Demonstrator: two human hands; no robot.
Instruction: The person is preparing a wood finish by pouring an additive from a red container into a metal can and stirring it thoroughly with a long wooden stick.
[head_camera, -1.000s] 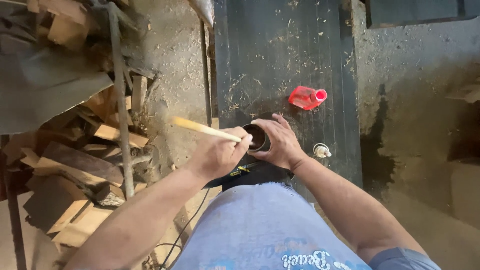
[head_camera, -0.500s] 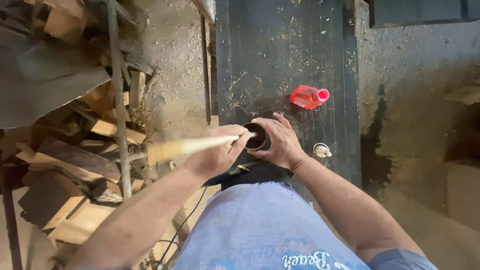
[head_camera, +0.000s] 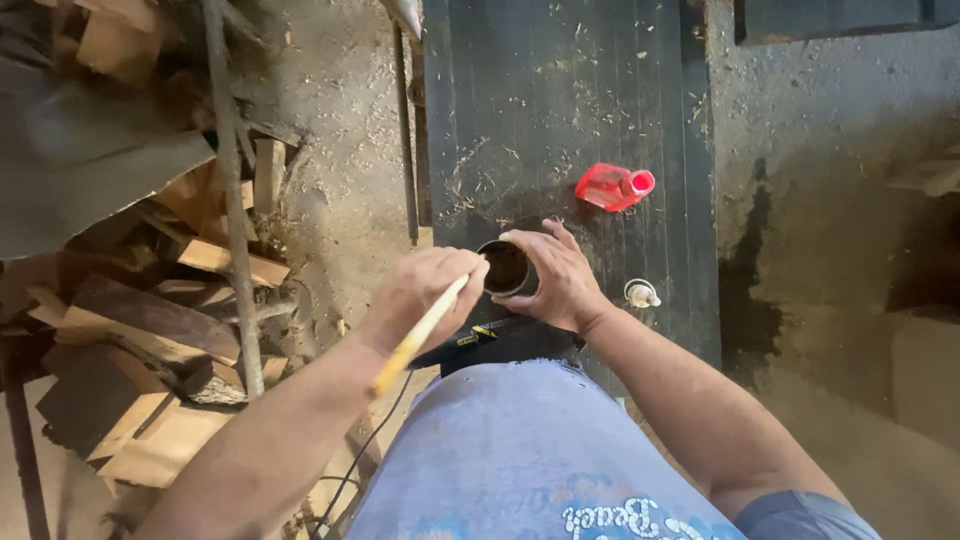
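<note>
Black planks of the workbench (head_camera: 600, 90) are sitting under us; our right hand (head_camera: 555, 280) is gripping the dark cup (head_camera: 507, 268), our left hand (head_camera: 415, 295) pinching a stick (head_camera: 418, 335), scrap wood (head_camera: 150, 320) piling left.

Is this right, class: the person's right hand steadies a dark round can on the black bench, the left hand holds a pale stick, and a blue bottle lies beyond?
Not quite. In the head view the bottle is red, not blue. The rest holds.
</note>
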